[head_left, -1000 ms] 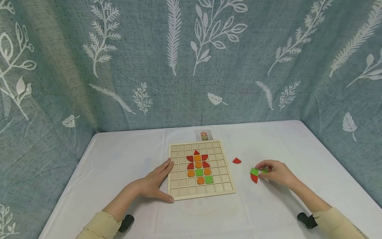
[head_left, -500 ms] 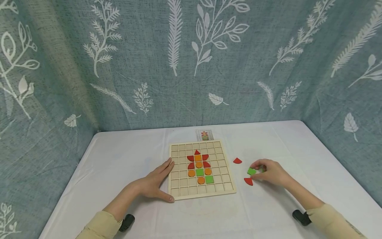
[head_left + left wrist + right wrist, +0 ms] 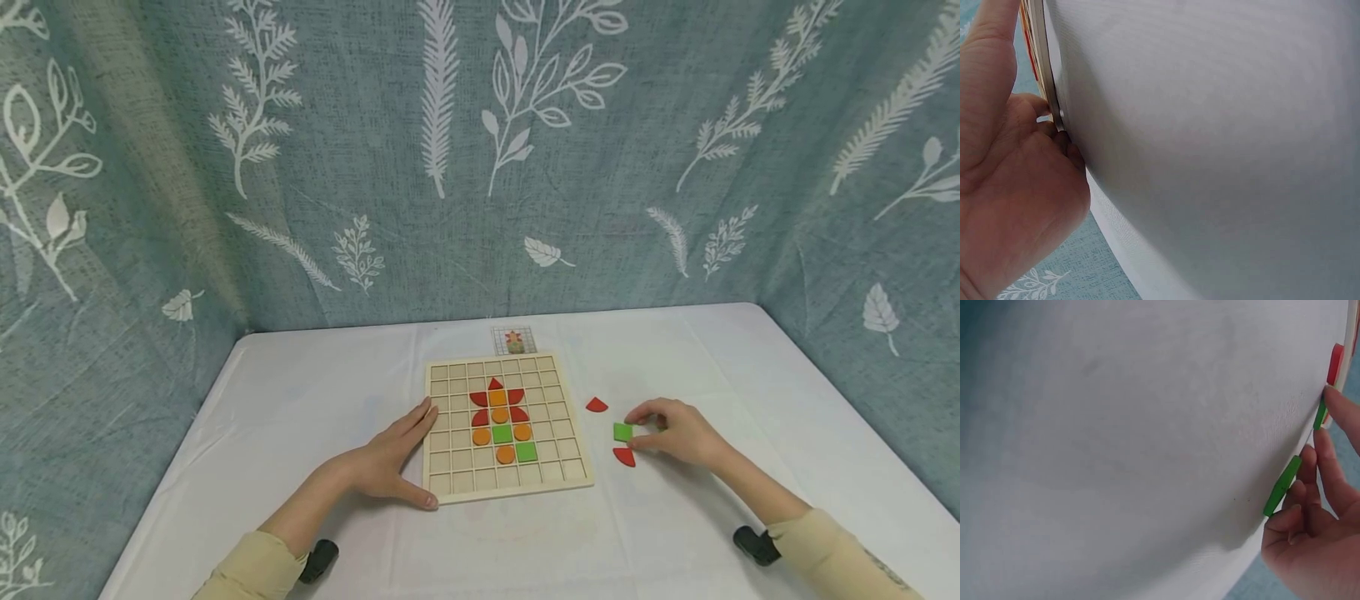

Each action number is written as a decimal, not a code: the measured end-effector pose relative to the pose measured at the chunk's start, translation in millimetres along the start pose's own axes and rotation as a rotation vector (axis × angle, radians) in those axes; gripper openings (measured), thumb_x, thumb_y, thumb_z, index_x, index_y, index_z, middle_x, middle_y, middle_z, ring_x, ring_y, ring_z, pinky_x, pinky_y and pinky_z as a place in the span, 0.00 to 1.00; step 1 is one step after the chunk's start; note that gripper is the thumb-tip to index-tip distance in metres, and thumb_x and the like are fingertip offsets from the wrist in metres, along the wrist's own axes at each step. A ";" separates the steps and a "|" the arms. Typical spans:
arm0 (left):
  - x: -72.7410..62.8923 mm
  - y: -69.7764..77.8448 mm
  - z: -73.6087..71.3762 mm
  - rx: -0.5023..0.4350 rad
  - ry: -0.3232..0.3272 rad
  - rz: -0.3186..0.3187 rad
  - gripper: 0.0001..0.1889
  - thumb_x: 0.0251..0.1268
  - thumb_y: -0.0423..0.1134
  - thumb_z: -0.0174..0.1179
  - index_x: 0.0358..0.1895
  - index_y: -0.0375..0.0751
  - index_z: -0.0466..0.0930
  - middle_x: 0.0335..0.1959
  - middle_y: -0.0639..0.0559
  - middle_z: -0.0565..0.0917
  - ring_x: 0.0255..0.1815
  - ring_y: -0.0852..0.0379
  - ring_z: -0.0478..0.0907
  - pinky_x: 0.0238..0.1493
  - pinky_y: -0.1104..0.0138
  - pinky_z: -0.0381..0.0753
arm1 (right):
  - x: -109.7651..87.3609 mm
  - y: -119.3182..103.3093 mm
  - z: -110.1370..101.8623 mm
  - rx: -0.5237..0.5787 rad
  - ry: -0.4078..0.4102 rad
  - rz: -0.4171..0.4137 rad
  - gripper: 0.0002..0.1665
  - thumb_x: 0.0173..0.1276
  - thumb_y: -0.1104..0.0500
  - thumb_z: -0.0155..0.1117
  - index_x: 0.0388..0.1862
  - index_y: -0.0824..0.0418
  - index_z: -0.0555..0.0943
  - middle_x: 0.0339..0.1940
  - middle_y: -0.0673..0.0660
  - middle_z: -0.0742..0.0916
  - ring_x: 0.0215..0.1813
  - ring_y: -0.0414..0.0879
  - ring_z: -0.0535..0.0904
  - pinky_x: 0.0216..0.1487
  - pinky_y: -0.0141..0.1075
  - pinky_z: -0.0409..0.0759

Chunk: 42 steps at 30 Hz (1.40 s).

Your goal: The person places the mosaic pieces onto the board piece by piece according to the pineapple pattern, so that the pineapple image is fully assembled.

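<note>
A wooden grid board [image 3: 465, 479] lies on the table with flat red, orange and green pieces set in its squares. My left hand [image 3: 386, 462] rests against the board's left edge, fingers spread along its side and thumb by the lower left corner. To the right of the board, my right hand [image 3: 678, 433] pinches a green square tile [image 3: 622, 432] between thumb and forefinger, flat at the table. A second green piece [image 3: 1282, 486] sits by the curled fingers of that hand in the right wrist view; the hand mostly hides it in the head view.
One red fan-shaped piece [image 3: 624, 457] lies just below the pinched tile, another red fan-shaped piece [image 3: 597, 405] above it. A small pattern card [image 3: 514, 340] sits behind the board. Patterned curtain [image 3: 480, 250] hangs around the white-covered table [image 3: 330, 375].
My right hand has moved left with the green tile, which has turned square to the board. The lower red piece has shifted left and turned. My left hand stays put.
</note>
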State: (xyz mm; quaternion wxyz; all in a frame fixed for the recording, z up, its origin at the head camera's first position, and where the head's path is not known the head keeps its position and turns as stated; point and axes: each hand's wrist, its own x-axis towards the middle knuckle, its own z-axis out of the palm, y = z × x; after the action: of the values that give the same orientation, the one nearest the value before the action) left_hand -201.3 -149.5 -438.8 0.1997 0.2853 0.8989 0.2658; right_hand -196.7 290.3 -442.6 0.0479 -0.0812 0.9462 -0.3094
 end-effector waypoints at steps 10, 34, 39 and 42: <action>-1.5 -0.9 2.9 0.000 0.010 -0.003 0.66 0.45 0.59 0.75 0.78 0.32 0.39 0.79 0.38 0.37 0.78 0.37 0.38 0.72 0.42 0.49 | 1.5 1.8 2.3 0.019 0.010 -0.017 0.16 0.54 0.53 0.78 0.40 0.57 0.86 0.35 0.48 0.85 0.37 0.45 0.73 0.36 0.37 0.73; -3.8 0.5 12.8 0.008 0.028 -0.017 0.66 0.44 0.60 0.75 0.78 0.34 0.39 0.79 0.39 0.37 0.78 0.37 0.38 0.71 0.42 0.49 | 12.8 -59.5 46.7 0.196 -0.133 -0.211 0.16 0.55 0.51 0.77 0.40 0.56 0.86 0.31 0.44 0.86 0.35 0.43 0.77 0.36 0.33 0.74; -4.6 3.3 12.9 0.010 0.027 -0.017 0.66 0.45 0.61 0.75 0.78 0.34 0.39 0.79 0.39 0.37 0.78 0.37 0.38 0.72 0.42 0.50 | 18.2 -74.7 61.7 0.221 -0.169 -0.250 0.15 0.56 0.52 0.77 0.39 0.56 0.85 0.30 0.44 0.86 0.33 0.41 0.79 0.36 0.31 0.76; -4.8 4.1 13.1 0.015 0.027 -0.015 0.66 0.45 0.61 0.75 0.78 0.33 0.39 0.79 0.39 0.37 0.78 0.37 0.38 0.72 0.43 0.50 | 21.2 -83.4 69.2 0.225 -0.184 -0.249 0.15 0.56 0.52 0.77 0.40 0.55 0.85 0.30 0.43 0.85 0.33 0.40 0.79 0.37 0.31 0.77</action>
State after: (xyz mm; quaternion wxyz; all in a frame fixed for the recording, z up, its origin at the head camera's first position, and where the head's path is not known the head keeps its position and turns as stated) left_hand -189.3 -144.9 -445.6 0.1872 0.2764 0.9056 0.2614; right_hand -197.4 180.1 -449.6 0.1042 -0.2197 0.8799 -0.4081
